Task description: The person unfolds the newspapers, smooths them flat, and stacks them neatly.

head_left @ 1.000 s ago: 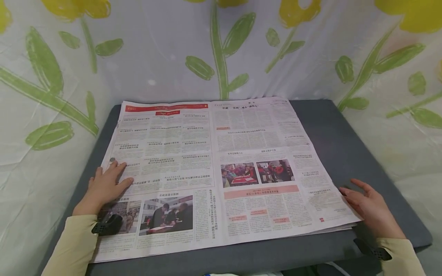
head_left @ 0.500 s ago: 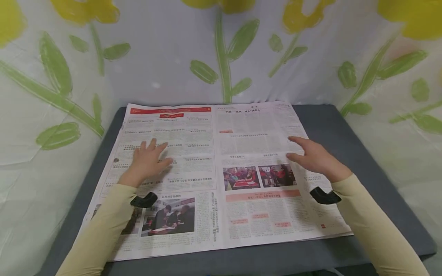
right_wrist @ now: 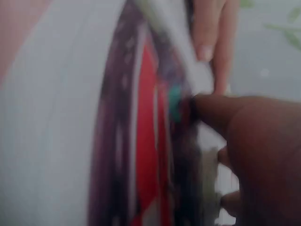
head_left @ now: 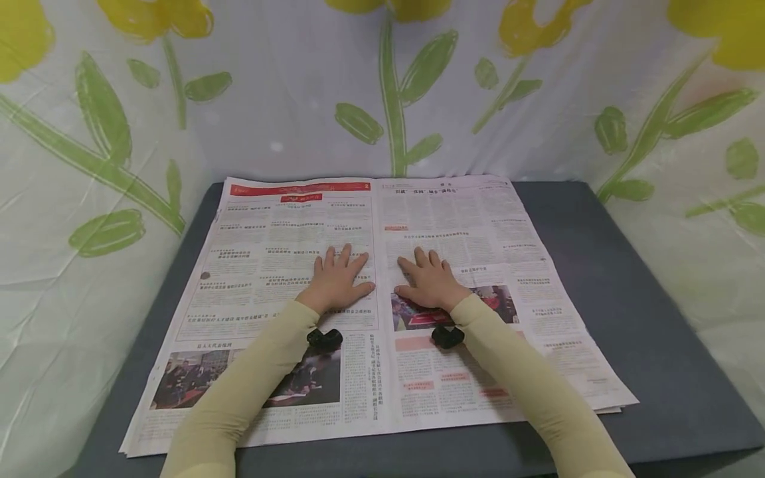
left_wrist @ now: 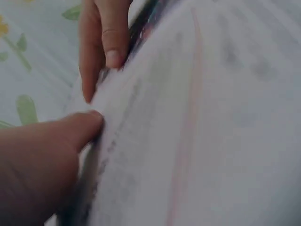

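Observation:
A newspaper [head_left: 239, 305] lies spread wide, its centre fold running between my two hands. Fingers spread, my left hand [head_left: 339, 281] rests on the left page just beside the fold. On the right page, my right hand [head_left: 433, 281] also lies with fingers spread, partly over a printed photo [head_left: 502, 302]. Neither hand grips anything. The left wrist view, somewhat blurred, has the left thumb [left_wrist: 77, 129] against the page. In the blurred right wrist view the right thumb [right_wrist: 211, 109] touches the paper near a red and dark printed picture.
Under the newspaper is a dark grey table [head_left: 645, 332], showing along its right side and front edge. A white curtain [head_left: 287, 86] with painted yellow flowers and green leaves hangs behind and at both sides. Each wrist carries a small black camera.
Both hands have moved inward from the newspaper's outer edges, across the pages, to beside the centre fold. The left went right and the right went left; both now rest on the paper.

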Demonstrator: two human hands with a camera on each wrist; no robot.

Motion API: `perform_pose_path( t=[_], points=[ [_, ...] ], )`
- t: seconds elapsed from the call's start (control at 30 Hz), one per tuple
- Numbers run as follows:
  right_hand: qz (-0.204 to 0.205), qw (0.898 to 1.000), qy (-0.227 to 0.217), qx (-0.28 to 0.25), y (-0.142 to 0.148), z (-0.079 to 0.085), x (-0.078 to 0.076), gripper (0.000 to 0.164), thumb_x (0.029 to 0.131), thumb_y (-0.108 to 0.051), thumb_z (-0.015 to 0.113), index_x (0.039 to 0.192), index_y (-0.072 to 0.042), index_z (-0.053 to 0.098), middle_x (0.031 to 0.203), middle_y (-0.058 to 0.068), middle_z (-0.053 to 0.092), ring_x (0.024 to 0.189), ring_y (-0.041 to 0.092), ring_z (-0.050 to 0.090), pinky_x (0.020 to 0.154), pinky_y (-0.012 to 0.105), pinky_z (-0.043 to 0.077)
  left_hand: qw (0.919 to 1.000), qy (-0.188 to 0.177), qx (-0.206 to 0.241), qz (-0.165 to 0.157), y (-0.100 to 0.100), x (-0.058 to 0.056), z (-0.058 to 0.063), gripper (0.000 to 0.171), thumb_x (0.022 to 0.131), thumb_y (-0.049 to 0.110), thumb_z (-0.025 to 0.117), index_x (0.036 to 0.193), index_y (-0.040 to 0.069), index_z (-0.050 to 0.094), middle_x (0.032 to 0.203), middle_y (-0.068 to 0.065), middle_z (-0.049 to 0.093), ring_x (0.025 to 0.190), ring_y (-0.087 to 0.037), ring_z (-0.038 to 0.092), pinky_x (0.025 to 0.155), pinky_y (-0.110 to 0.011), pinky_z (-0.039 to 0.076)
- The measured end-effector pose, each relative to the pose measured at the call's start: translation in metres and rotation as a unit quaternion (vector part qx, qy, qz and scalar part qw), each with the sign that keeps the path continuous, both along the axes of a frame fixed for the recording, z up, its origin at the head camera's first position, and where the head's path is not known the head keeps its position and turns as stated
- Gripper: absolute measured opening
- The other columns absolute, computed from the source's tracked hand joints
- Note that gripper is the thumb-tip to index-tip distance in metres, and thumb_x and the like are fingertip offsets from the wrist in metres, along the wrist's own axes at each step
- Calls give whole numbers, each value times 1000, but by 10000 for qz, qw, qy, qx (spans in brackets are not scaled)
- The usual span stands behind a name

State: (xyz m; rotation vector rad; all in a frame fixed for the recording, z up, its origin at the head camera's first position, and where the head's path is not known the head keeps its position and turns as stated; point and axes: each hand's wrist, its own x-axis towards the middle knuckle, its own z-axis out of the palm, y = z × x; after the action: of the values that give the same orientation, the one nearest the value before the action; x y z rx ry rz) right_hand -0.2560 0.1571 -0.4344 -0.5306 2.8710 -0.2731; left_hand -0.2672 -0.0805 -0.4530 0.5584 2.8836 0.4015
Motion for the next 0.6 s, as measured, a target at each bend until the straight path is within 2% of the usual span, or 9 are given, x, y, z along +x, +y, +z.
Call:
perform_pose_path(
  t=[0.13, 0.27, 0.4, 0.6],
  points=[
    [-197, 9998, 1, 11, 3, -8, 2, 72, 103, -54, 50, 163, -20, 29, 171, 21, 12, 157, 50, 8, 122, 71, 15, 9997, 84, 109, 204, -9, -1, -9, 78, 100, 59, 50, 164, 22, 26, 172, -17, 9, 157, -51, 1, 122, -72, 5],
    [-246, 9994, 9, -242, 21, -11, 5, 75, 102, -54, 51, 163, -18, 28, 171, 22, 10, 157, 52, 5, 121, 73, 9, 9985, 167, 297, 436, -33, 1, -14, 80, 99, 59, 51, 163, 19, 27, 172, -18, 10, 157, -51, -1, 121, -73, 1],
    [-477, 9980, 90, -414, 62, -16, 9, 78, 101, -54, 53, 163, -14, 27, 170, 26, 9, 155, 54, 3, 119, 76, 7, 9959, 240, 378, 782, -74, 6, -20, 81, 100, 58, 51, 163, 14, 26, 171, -21, 11, 156, -54, -2, 119, -76, 0],
    [-1314, 9908, 121, -300, 145, -15, 16, 85, 100, -58, 50, 163, -7, 22, 168, 32, 6, 152, 62, 0, 116, 80, 6, 9882, 292, 439, 1435, -153, 18, -23, 84, 101, 57, 49, 162, 5, 25, 168, -30, 9, 152, -61, -3, 115, -80, -1]
  ],
)
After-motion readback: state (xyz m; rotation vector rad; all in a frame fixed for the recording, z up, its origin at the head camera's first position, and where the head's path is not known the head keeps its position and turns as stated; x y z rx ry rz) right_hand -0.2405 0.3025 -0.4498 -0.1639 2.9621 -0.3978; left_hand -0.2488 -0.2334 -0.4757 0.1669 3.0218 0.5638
